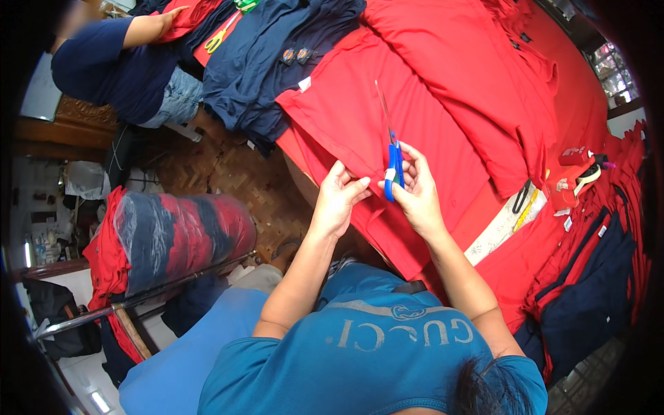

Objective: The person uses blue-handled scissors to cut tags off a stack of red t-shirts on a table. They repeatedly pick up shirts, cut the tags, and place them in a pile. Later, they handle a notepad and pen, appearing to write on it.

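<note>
In my right hand (415, 190) is a pair of blue-handled scissors (393, 166), its thin blades pointing away from me over a red garment (360, 104). The fingers of that hand are wrapped around the handle loops. Just to the left, my left hand (338, 200) pinches at the near edge of the red garment; any thread between the fingertips is too small to make out. The garment lies spread over the worktable, with a white tag (304, 84) at its far left corner. A few centimetres separate my two hands.
Dark blue garments (249, 76) and yellow-handled scissors (216, 43) lie at the far left, near another person (117, 69). To the right are a yellow tape measure (526, 211) and a tape roll (588, 178). A plastic-wrapped bundle (180, 235) rests beside a metal rail (145, 297).
</note>
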Motion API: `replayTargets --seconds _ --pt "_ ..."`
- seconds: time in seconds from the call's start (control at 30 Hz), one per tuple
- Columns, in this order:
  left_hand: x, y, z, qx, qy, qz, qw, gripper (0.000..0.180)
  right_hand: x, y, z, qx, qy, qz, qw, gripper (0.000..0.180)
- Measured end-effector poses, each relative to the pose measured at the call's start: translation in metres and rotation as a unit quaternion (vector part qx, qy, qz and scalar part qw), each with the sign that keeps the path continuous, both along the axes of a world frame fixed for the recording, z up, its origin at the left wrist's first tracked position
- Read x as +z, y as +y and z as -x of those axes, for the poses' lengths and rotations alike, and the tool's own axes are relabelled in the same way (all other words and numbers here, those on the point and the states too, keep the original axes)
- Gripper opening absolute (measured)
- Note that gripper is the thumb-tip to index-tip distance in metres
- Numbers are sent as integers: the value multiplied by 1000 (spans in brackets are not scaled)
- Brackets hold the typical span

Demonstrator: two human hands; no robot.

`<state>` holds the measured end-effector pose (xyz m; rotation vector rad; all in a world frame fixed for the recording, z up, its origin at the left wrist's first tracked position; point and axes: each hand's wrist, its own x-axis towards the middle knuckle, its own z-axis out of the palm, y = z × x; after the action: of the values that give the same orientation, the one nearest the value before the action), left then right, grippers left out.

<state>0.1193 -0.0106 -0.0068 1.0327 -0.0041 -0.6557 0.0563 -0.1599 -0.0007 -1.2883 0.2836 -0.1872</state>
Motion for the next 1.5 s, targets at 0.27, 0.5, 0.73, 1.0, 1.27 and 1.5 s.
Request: replayTargets --seconds 0.27,0.5,0.73,1.0,1.27,1.5 --pt "-9 2 -1 10 9 -9 1000 31 -18 -1 -1 -3 25 94 995 60" --pt "-26 9 -56 143 92 88 982 16 -33 0 11 29 47 163 985 57" --pt "-19 17 -85 134 67 52 987 17 -31 -7 20 50 50 272 960 56" --pt "-15 16 -94 131 4 49 990 18 -7 -13 13 65 42 329 941 54" --pt "14 11 -87 110 -59 68 990 26 11 -15 -2 96 -26 419 903 56" --pt "30 11 -76 84 -81 9 993 32 8 -14 -9 83 -65 411 906 52"
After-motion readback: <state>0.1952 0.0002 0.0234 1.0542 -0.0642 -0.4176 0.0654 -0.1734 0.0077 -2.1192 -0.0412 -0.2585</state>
